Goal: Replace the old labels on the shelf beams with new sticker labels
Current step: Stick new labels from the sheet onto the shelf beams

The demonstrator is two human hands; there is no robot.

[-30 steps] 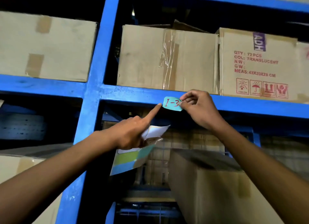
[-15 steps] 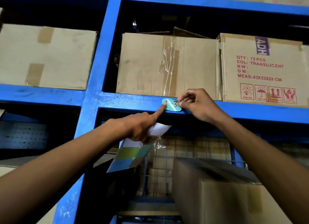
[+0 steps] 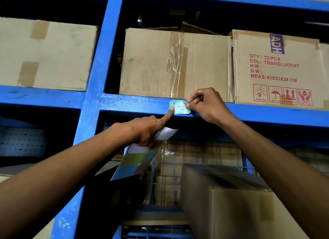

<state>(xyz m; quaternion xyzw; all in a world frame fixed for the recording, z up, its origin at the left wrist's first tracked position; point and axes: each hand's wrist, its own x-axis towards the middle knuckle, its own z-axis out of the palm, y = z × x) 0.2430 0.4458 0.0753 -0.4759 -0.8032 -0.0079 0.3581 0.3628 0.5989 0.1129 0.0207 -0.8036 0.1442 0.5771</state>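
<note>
A teal sticker label (image 3: 180, 109) marked in red lies against the blue shelf beam (image 3: 135, 103), below a taped carton (image 3: 175, 64). The right hand (image 3: 207, 105) pinches its right edge while the left hand (image 3: 147, 131), index fingertip (image 3: 171, 111) on its left end, clutches the sticker sheet (image 3: 135, 164). Thin, limp and tacky, it likely handles best by its edges, smoothed flat across.

Bare forearms, no sleeves visible

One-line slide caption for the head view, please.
Left hand, holding a sticker sheet, presses a teal label onto the blue beam while the right hand pinches its edge.
</note>
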